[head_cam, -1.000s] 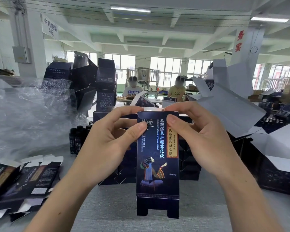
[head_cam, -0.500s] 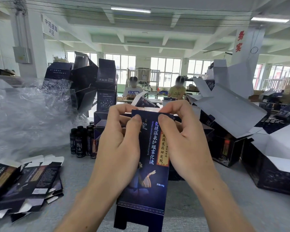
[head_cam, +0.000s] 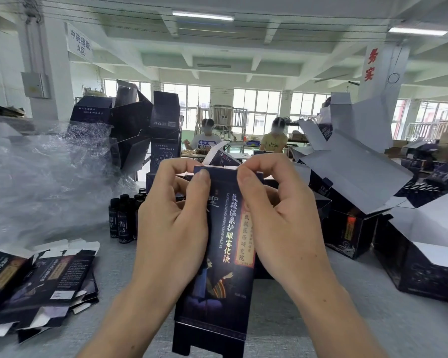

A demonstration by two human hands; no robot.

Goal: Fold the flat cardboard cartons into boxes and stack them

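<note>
Fingers (head_cam: 177,166) of both hands curled over top edge of tall dark-blue printed cardboard carton (head_cam: 217,267); L hand (head_cam: 171,228) & R hand (head_cam: 282,218) pinch it, thumbs in front. Carton upright, centre, over grey table (head_cam: 373,319), btwn flat carton pile (head_cam: 49,275) at L & open dark boxes (head_cam: 347,233) at R.

carton (head_cam: 223,259): printed cardboard, slight sheen | bottles (head_cam: 122,218): dark, glossy | wrap (head_cam: 44,182): crinkled clear plastic | tabletop (head_cam: 373,313): grey, matt
</note>
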